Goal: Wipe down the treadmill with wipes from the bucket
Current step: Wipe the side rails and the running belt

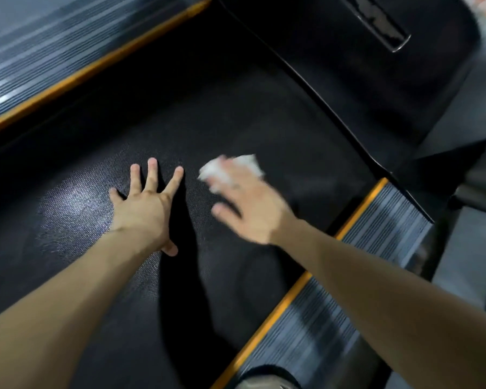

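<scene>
Stood there watching this. The person was bent over the treadmill belt [236,108], both bare arms reaching down onto it. The left hand [143,204] sat flat on the black textured surface, fingers spread wide and straight, holding nothing. A pale patch of reflected light showed on the belt just left of it.

The right hand [247,203] was a bit further over toward the right, apart from the left one, with its fingers laid over a crumpled white wipe [249,162] that was down against the belt. The thumb stuck out to the side, off the wipe. That hand was pretty blurred, so honestly I couldn't tell whether the fingers were curled into the wipe or just lying flat on top of it.

On either side ran ribbed grey side rails, the right rail [334,299] and the left rail [40,60], each edged in orange trim next to the belt. Beyond the hands the belt ran up to the glossy black motor cover [362,66].
</scene>
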### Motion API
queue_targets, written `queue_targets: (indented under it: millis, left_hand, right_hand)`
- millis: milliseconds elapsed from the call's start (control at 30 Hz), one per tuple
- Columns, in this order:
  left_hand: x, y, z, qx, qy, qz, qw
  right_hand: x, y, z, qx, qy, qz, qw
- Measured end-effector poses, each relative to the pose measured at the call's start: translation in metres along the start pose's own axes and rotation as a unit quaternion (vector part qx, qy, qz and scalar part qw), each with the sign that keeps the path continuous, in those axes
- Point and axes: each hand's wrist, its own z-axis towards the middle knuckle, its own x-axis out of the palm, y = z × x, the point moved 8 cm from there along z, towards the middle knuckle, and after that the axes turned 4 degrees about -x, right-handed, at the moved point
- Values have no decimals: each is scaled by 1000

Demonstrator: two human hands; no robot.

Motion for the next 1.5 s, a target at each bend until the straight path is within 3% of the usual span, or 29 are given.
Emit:
queue_targets:
  millis: [33,67,100,167,233,267,300,333,400,433,467,500,567,633,700,767,867,933,967,1033,1133,1200,1233,1267,1300,1367,1400,1433,1500]
  left_hand:
    - [0,1,1,2,-2,-3,1000]
    - [0,2,1,5,-3,-3,1000]
    - [0,1,0,9,-3,-2,1000]
    - [-2,2,-1,8,-4,1,1000]
    - [-3,0,-2,3,-3,5,1000]
    - [-3,0,-1,1,-3,9,1000]
    - [-3,-1,-1,0,-1,9,1000]
    - [-2,0,0,0,1,7,1000]
    - [-1,0,0,-4,0,1,1000]
    - [0,0,1,-5,-2,0,1000]
    - [-1,1,1,-5,-3,-1,1000]
    - [-1,1,1,-3,-2,-1,1000]
    - [-1,1,0,-4,0,-4,1000]
    - [-1,0,-1,-6,3,-8,1000]
    - [-2,1,-1,-10,1,-7,1000]
    - [-2,0,-2,-12,4,-5,1000]
    - [-3,-2,-3,-23,5,-2,1000]
    - [-4,-1,-2,-22,5,-3,1000]
    - [-4,-1,-3,-19,3,-6,1000]
    - [-4,1,-3,-14,-6,-6,1000]
    - [-4,-1,-3,-10,-8,-9,1000]
    - [-4,-1,-3,-17,-11,-13,1000]
    - [-4,-2,-2,-18,-13,-12,1000]
    - [-3,-1,-1,-18,-14,-11,1000]
    - [-2,-1,-1,-17,-16,-10,1000]
    - [-2,0,0,-14,-21,-11,1000]
    - [-1,1,1,-14,-24,-10,1000]
    - [0,2,1,-11,-26,-10,1000]
    - [1,2,2,-5,-32,-10,999]
  right_hand:
    - [13,24,4,-80,66,-4,995]
    - [15,26,8,-103,80,-18,991]
    - [13,4,11,-55,57,-17,997]
    - [-11,-72,8,180,-36,-8,983]
    - [-36,-140,-16,415,-76,-17,907]
    - [-40,-154,-21,480,-68,0,875]
    - [-41,-151,-14,497,-73,21,865]
    - [-40,-135,4,455,-83,27,886]
    - [-22,-71,45,197,-51,9,979]
    - [-3,-35,52,54,4,4,999]
    - [8,-12,50,-27,50,-2,998]
    - [9,-14,48,-46,55,-4,997]
    - [-13,-74,41,127,-27,9,992]
    - [-39,-145,9,349,-64,-16,935]
    - [-48,-179,-14,461,-38,-6,886]
    - [-41,-159,1,432,-26,-19,901]
    - [-4,-73,51,170,13,-16,985]
    - [12,-38,57,37,50,-11,998]
    - [7,-43,49,51,32,-9,998]
    - [-13,-91,4,223,-44,-5,974]
    - [-44,-153,-109,475,-131,-10,870]
    - [-40,-157,-139,582,-134,23,802]
    - [-35,-146,-131,597,-140,26,789]
    - [-31,-130,-110,572,-151,12,806]
    - [-24,-106,-80,497,-155,1,854]
    - [3,-37,-29,246,-88,8,965]
    - [15,-7,-26,162,-35,8,986]
    - [20,4,-35,127,-8,9,992]
    - [10,-24,-72,242,-51,-10,969]
